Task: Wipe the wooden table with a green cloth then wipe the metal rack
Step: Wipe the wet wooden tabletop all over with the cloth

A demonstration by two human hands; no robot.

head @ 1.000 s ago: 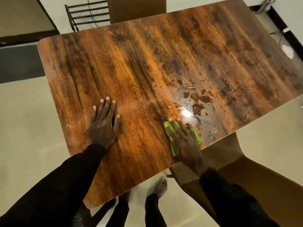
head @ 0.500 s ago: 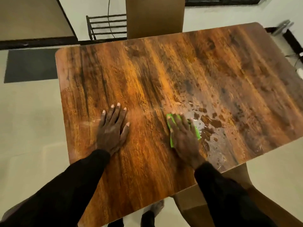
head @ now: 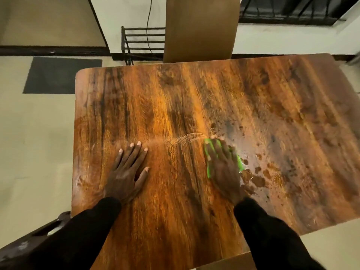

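Note:
The wooden table [head: 194,98] fills the middle of the view, its top wet with drops and puddles on the right half. My right hand [head: 224,168] presses flat on the green cloth [head: 209,164], which shows only at its left and right edges. A faint arc of wipe streaks runs left of the cloth. My left hand [head: 126,170] lies flat on the table with fingers spread, holding nothing. The black metal rack [head: 143,41] stands on the floor beyond the table's far edge, partly hidden by a chair.
A brown chair back [head: 200,28] stands at the far side of the table. A dark mat [head: 60,75] lies on the floor at the left. A cable [head: 149,20] hangs by the wall. Another chair edge [head: 224,264] sits below the near side.
My right hand has slid the cloth leftward across the wet patch, leaving streaks. The view has tilted up, showing more of the far wall and rack. My left hand stays planted.

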